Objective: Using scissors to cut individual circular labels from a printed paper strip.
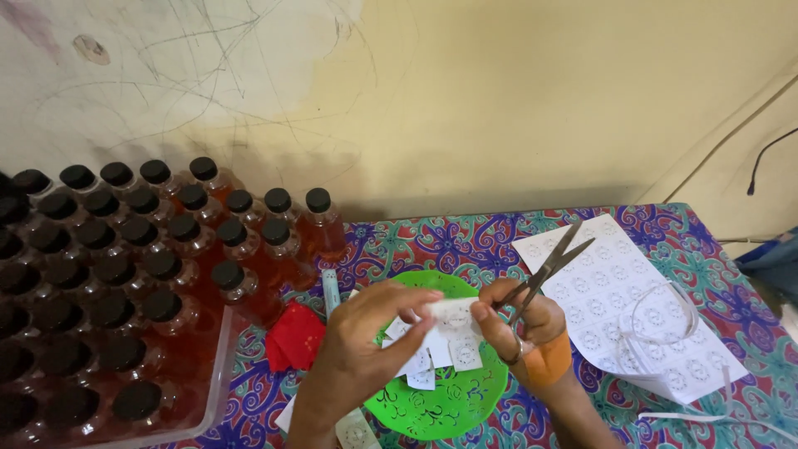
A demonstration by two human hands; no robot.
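My left hand [359, 342] pinches a small white paper strip [449, 313] with round printed labels, held over a green plastic plate [453, 399]. My right hand [519, 323] grips metal scissors [550, 268] with orange handles, blades apart and pointing up to the right, and its fingers also touch the strip's right end. Several cut square labels [436, 353] lie in the plate under the hands.
Many amber bottles with black caps [125, 274] fill the left side, some in a clear tray [223, 366]. A stack of printed label sheets [632, 308] lies at the right on the patterned cloth [465, 237]. A red packet [295, 337] sits by the bottles. A wall stands behind.
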